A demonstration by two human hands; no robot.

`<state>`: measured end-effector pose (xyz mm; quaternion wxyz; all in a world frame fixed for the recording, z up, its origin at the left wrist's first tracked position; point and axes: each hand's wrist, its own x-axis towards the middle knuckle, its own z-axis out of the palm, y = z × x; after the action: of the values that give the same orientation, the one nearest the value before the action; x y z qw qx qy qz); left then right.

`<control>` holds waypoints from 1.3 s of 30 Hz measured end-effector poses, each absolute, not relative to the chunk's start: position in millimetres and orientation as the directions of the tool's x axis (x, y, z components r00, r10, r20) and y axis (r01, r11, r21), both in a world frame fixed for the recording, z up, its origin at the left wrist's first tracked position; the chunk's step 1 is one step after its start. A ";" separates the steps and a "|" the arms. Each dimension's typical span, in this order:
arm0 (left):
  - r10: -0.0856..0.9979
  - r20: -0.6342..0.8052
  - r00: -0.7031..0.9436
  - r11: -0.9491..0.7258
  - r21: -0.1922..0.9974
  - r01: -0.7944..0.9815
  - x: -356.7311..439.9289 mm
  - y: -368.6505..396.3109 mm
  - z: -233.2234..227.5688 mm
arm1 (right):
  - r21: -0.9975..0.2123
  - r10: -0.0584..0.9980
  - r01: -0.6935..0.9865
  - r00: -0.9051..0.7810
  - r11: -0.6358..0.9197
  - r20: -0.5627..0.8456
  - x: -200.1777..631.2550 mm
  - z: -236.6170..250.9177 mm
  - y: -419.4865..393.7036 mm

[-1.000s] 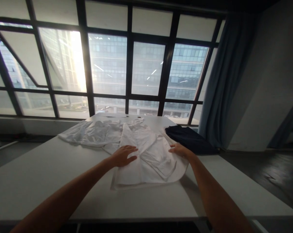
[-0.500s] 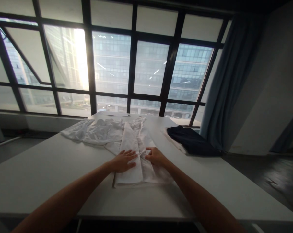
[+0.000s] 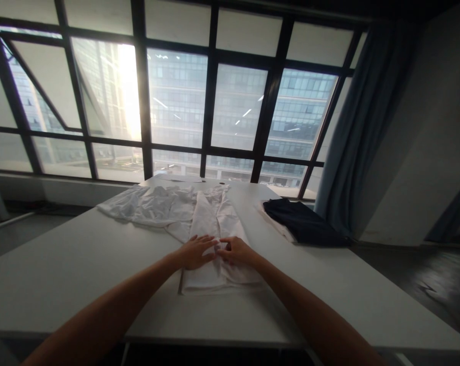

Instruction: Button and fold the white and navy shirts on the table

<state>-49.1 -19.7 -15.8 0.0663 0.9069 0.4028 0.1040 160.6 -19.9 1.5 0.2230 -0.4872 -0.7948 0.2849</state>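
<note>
A white garment [image 3: 201, 221], perhaps a shirt, lies lengthwise on the table, with a long folded section running toward me. Palm down on the left side of that section rests my left hand [image 3: 197, 252], its fingers stretched out. My right hand [image 3: 235, 252] is closed, thumb and fingers pinching the cloth near the middle, close to my left fingertips. Cloth partly hides the grip. Left of the folded section, a crumpled white part [image 3: 149, 206] spreads out; whether it belongs to the same garment I cannot tell.
The white table [image 3: 81, 274] reaches to the windows [image 3: 176, 101]. Dark navy folded cloth [image 3: 304, 221] lies at the right edge, over a paler piece [image 3: 278, 223]. A blue curtain [image 3: 352, 137] hangs beyond it.
My right hand has moved left with the pinched cloth, drawing the right side of the garment inward. My left hand has stayed nearly in place.
</note>
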 end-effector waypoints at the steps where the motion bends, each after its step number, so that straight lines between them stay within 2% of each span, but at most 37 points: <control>1: 0.734 0.179 0.655 -0.679 0.212 0.703 -47.0 -22.5 -14.6 | -0.638 0.896 0.662 -0.431 0.393 0.104 165.2 4.2 -18.4; 4: 0.657 0.274 0.702 -0.753 0.212 0.623 -37.5 -32.5 -11.3 | -0.435 0.847 0.730 -0.409 0.527 0.339 186.6 9.5 -9.3; 5: 0.624 0.270 0.733 -0.781 0.206 0.589 -33.8 -36.0 -10.5 | -0.357 0.823 0.752 -0.431 0.555 0.371 194.6 8.7 -5.7; 6: 0.593 0.249 0.766 -0.805 0.201 0.558 -30.3 -39.3 -9.9 | -0.296 0.814 0.768 -0.468 0.567 0.344 202.1 6.4 -2.4; 8: 0.547 0.174 0.819 -0.835 0.193 0.516 -24.4 -44.9 -9.5 | -0.235 0.833 0.799 -0.527 0.553 0.168 213.5 -1.1 1.8; 10: 0.533 0.107 0.839 -0.840 0.185 0.510 -21.2 -48.7 -10.3 | -0.220 0.846 0.826 -0.534 0.519 -0.007 219.0 -8.6 2.0; 13: 0.536 0.067 0.842 -0.836 0.182 0.518 -21.5 -50.4 -11.2 | -0.206 0.834 0.831 -0.543 0.517 -0.096 219.6 -11.0 -3.2; 15: 0.513 0.065 0.856 -0.846 0.207 0.492 -24.6 -47.8 -9.9 | -0.188 0.830 0.829 -0.549 0.527 -0.097 218.9 -6.3 -7.4; 17: 0.473 0.072 0.878 -0.851 0.293 0.435 -30.1 -41.6 -6.8 | -0.180 0.825 0.819 -0.562 0.545 -0.056 218.7 -0.1 -10.4; 18: 0.476 0.093 0.875 -0.838 0.351 0.419 -33.5 -37.1 -5.3 | -0.184 0.824 0.811 -0.567 0.556 -0.010 218.6 2.2 -11.1; 20: 0.551 0.164 0.818 -0.791 0.414 0.450 -41.2 -26.8 -3.9 | -0.190 0.819 0.797 -0.561 0.574 0.120 218.0 3.5 -11.1; 22: 0.652 0.199 0.732 -0.743 0.363 0.563 -48.4 -17.4 -6.6 | -0.177 0.813 0.796 -0.550 0.580 0.190 216.5 0.3 -10.0; 26: 0.695 0.031 0.719 -0.712 0.171 0.681 -55.5 -14.3 -16.4 | -0.164 0.803 0.789 -0.596 0.592 0.033 215.7 -5.5 -9.5; 28: 0.678 -0.016 0.735 -0.725 0.148 0.672 -55.8 -19.5 -16.2 | -0.200 0.762 0.742 -0.646 0.640 0.040 217.6 -2.7 -10.1; 30: 0.635 -0.013 0.773 -0.762 0.157 0.628 -55.7 -23.6 -11.6 | -0.248 0.720 0.680 -0.680 0.690 0.140 218.7 0.9 -10.4; 33: 0.622 0.082 0.779 -0.776 0.200 0.598 -56.0 -20.3 -4.3 | -0.263 0.718 0.668 -0.658 0.696 0.227 214.8 0.2 -10.0; 35: 0.672 0.118 0.731 -0.738 0.187 0.648 -56.2 -13.7 -5.8 | -0.239 0.750 0.713 -0.646 0.659 0.141 209.7 -4.2 -10.2; 37: 0.713 0.092 0.695 -0.700 0.145 0.699 -55.9 -9.4 -13.7 | -0.212 0.779 0.757 -0.625 0.619 0.044 205.6 -8.1 -11.2; 39: 0.726 0.050 0.686 -0.686 0.123 0.717 -54.7 -10.4 -24.4 | -0.198 0.794 0.776 -0.608 0.599 0.020 204.0 -9.7 -12.3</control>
<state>-54.7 -10.4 -24.4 0.0467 0.9169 0.3934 0.0475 204.0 -12.3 -9.7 0.0529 -0.4396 -0.8926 0.0849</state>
